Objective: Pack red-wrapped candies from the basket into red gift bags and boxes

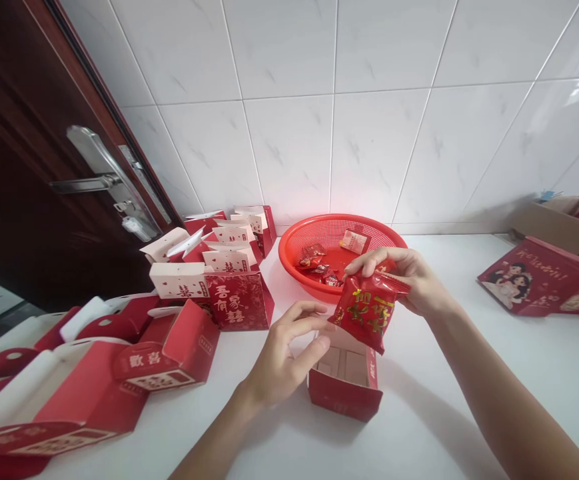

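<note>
A shiny red packet with gold characters (364, 308) is held by its upper edge in my right hand (412, 280), tilted above an open red box (345, 398). The box stands on the white table with its pale inside showing. My left hand (286, 350) is beside the box's left rim, fingers apart and curved, with nothing in it; its fingertips come close to the packet's lower left corner. Behind both hands sits a red plastic basket (294, 257) with several small wrapped pieces inside, partly hidden by my right hand.
Several open red boxes (104, 387) crowd the left side of the white table (249, 427), with upright red boxes (239, 300) behind them. At right are a printed red box (534, 280) and a cardboard box (544, 223). A tiled wall and door border the table.
</note>
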{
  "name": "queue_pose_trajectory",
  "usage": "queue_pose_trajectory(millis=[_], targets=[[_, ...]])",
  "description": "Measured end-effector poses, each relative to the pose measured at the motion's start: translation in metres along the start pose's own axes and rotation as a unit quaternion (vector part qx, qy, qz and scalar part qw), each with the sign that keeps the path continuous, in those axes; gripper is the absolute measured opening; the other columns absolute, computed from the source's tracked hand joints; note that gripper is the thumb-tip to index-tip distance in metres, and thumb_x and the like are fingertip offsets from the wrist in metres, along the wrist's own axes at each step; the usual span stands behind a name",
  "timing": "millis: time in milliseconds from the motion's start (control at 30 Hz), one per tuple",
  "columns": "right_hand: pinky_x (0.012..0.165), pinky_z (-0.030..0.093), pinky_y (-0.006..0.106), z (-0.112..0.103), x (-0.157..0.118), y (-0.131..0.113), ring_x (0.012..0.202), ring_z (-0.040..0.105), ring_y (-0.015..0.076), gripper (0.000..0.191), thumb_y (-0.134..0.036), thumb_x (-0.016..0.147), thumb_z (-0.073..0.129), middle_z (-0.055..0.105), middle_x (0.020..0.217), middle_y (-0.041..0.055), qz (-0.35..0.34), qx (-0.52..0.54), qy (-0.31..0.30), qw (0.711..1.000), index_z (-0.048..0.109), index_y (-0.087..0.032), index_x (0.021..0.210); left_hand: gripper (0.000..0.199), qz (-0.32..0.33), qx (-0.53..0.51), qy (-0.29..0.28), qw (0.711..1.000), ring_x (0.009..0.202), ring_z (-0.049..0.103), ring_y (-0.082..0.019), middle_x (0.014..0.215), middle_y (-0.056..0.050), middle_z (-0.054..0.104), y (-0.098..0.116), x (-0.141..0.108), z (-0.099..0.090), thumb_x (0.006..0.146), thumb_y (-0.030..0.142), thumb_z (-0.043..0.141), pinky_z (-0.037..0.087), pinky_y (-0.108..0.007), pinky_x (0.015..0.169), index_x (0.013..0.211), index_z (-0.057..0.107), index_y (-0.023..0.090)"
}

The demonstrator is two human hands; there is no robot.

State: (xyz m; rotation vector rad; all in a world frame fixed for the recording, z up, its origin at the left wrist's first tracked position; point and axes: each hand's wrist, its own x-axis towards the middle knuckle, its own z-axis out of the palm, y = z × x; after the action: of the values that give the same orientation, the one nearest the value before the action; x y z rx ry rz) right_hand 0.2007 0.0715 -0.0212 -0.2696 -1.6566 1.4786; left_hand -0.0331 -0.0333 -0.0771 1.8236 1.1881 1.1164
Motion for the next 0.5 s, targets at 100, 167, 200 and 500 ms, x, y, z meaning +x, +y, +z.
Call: queue_pose_trajectory(millis=[100, 167, 200, 500], targets=[[0.077, 0.063, 0.030, 0.0025, 0.0025, 0.0031, 0.092, 0.075, 0.0195, 0.000, -0.018, 0.085, 0.079, 0.079, 0.102, 0.0090, 0.000, 0.012, 0.007, 1.000, 0.079, -0.019, 0.085, 0.021, -0.010, -0.003, -0.003, 1.000, 0.121, 0.060, -0.024, 0.127, -0.007, 0.063, -0.0001, 0.0005, 0.0000, 0.096, 0.034, 0.061, 0.046, -0.033, 0.106, 0.105, 0.078, 0.025], [0.076, 0.063, 0.030, 0.0041, 0.0041, 0.0063, 0.093, 0.075, 0.0199, 0.002, -0.020, 0.084, 0.080, 0.079, 0.101, 0.0092, 0.002, 0.018, 0.011, 1.000, 0.079, -0.018, 0.084, 0.021, -0.011, -0.005, -0.005, 1.000, 0.121, 0.060, -0.024, 0.127, -0.007, 0.063, -0.0005, 0.0012, -0.0002, 0.097, 0.035, 0.060, 0.046, -0.033, 0.105, 0.105, 0.077, 0.025], [0.074, 0.063, 0.029, 0.0049, 0.0047, 0.0077, 0.094, 0.075, 0.0200, 0.004, -0.022, 0.084, 0.079, 0.079, 0.101, 0.0096, 0.005, 0.018, 0.011, 1.000, 0.079, -0.018, 0.084, 0.022, -0.009, -0.006, -0.008, 1.000, 0.121, 0.060, -0.024, 0.126, -0.007, 0.063, -0.0008, 0.0017, -0.0004, 0.097, 0.035, 0.060, 0.046, -0.033, 0.105, 0.106, 0.077, 0.026], [0.084, 0.060, 0.033, 0.0095, 0.0044, 0.0021, 0.097, 0.074, 0.0198, 0.009, -0.024, 0.088, 0.076, 0.079, 0.101, 0.0106, -0.009, -0.053, -0.026, 0.998, 0.078, -0.017, 0.083, 0.024, -0.004, -0.041, -0.009, 0.999, 0.119, 0.061, -0.026, 0.123, -0.008, 0.067, -0.0009, 0.0038, 0.0006, 0.096, 0.041, 0.065, 0.050, -0.035, 0.102, 0.108, 0.078, 0.025]])
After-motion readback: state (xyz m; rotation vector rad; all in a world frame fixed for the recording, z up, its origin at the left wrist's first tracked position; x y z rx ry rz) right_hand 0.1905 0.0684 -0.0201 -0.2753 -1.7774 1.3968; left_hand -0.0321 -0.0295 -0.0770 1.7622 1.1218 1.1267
